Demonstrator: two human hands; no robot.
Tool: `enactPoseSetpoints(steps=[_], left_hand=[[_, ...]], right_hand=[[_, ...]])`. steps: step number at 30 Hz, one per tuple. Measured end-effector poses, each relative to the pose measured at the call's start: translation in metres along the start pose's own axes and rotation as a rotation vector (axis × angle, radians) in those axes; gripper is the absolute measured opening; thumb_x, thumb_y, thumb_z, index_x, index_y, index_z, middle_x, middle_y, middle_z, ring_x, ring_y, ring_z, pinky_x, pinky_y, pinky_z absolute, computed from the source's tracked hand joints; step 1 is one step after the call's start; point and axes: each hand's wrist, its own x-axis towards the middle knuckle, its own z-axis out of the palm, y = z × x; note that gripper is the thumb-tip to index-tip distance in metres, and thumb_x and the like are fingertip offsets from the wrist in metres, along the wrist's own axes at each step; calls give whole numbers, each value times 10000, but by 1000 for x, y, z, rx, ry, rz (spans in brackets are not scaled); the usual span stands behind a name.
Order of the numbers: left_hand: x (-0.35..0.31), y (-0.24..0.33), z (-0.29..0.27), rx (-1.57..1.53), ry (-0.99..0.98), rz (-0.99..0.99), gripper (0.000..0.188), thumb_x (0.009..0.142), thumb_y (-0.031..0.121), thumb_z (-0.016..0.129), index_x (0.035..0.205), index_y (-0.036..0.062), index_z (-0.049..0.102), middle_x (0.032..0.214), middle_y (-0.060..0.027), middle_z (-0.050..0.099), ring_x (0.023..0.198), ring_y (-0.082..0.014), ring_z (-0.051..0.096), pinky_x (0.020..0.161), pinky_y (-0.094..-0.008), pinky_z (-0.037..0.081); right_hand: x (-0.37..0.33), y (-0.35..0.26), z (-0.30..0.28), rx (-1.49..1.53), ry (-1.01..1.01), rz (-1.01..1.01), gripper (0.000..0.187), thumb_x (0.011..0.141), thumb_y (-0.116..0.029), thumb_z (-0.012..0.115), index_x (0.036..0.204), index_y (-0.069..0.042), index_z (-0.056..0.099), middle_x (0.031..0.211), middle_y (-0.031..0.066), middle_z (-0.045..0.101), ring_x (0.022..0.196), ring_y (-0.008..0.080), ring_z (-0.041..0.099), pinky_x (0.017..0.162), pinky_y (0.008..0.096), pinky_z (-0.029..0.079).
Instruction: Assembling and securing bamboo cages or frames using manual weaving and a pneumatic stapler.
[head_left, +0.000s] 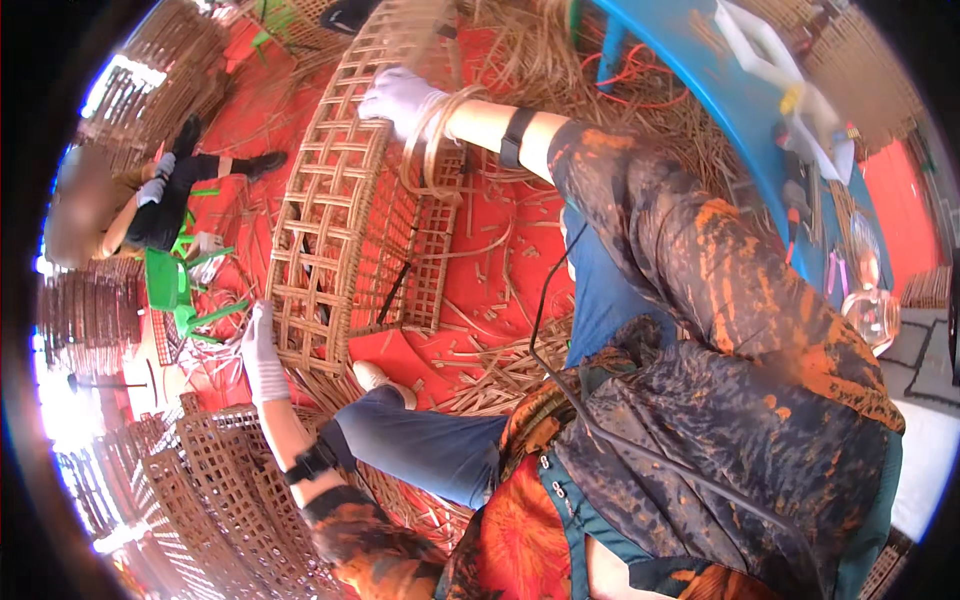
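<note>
A long tan woven basket (335,215) with an open lattice stands tilted in front of me, its slatted inside facing right. My right hand (403,103), in a pale glove, is closed at its upper part, fingers bent onto the weave. Loops of cane strip (432,150) hang around that wrist and drop along the basket. My left hand (262,355), gloved too, lies along the lower left edge of the basket with its fingers stretched out. What its fingertips touch is partly hidden.
Loose cane strips (490,370) litter the red floor (500,255). A blue table (720,95) curves along the upper right. At the left a person (130,200) sits beside a green chair (170,285). Stacked woven panels (215,490) stand at lower left. A dark cable (545,300) crosses my body.
</note>
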Motion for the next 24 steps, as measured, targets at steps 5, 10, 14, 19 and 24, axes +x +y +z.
enactPoseSetpoints(steps=[5,10,14,19,24], left_hand=[[-107,81,68,206,23,96,288,961,267,510,971,5,628,765,39,479,721,-60,385,644,-222,330],[-203,68,87,21,9,-146,229,956,254,503,914,42,578,770,33,454,695,-65,374,609,-228,310],[-219,57,97,-242,101,-198,411,972,368,476,1178,17,535,1064,-64,560,945,-143,515,854,-297,421],[-219,85,117,-167,-16,-91,495,978,419,454,1261,18,508,1159,-86,573,1035,-178,546,920,-329,443],[-209,69,110,-183,-8,-194,429,965,369,488,1197,11,534,1092,-86,573,971,-168,537,885,-330,435]], right_hand=[[-4,13,-2,100,18,-95,542,544,-39,750,1066,-162,664,1040,34,658,1019,268,559,950,393,413],[14,-41,12,437,258,-505,298,683,-62,608,958,-143,686,974,56,654,994,285,573,955,409,427],[11,-74,9,406,253,-422,376,611,-118,687,983,-169,654,1019,27,631,1065,252,547,1014,418,381],[-22,-67,-17,323,322,-375,432,645,-24,653,1057,-152,626,1125,53,614,1163,253,520,1004,412,419],[-55,-28,-58,500,246,-52,416,760,8,586,1152,-131,609,1197,87,605,1074,294,587,929,382,496]])
